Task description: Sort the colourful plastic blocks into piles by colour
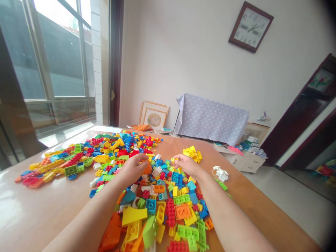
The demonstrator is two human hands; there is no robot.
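A wide spread of colourful plastic building bricks (157, 196) covers the wooden table (257, 210). My left hand (134, 168) rests curled on the pile, fingers closed over an orange piece (147, 169). To its right, my right hand (187, 164) pinches a small yellow brick (174, 160) between thumb and fingertips, just above the heap. Beyond my right hand a separate small pile of yellow bricks (193, 154) sits by itself. A few white pieces (221, 173) lie to the right of it, with a green strip (222, 184) beside them.
More bricks (78, 157) stretch to the table's far left. Behind the table stand a cloth-covered object (210, 119), picture frames (154, 116) leaning on the wall and a low white cabinet (243, 159) with books. A window (52, 63) is at left, a wall clock (250, 27) above.
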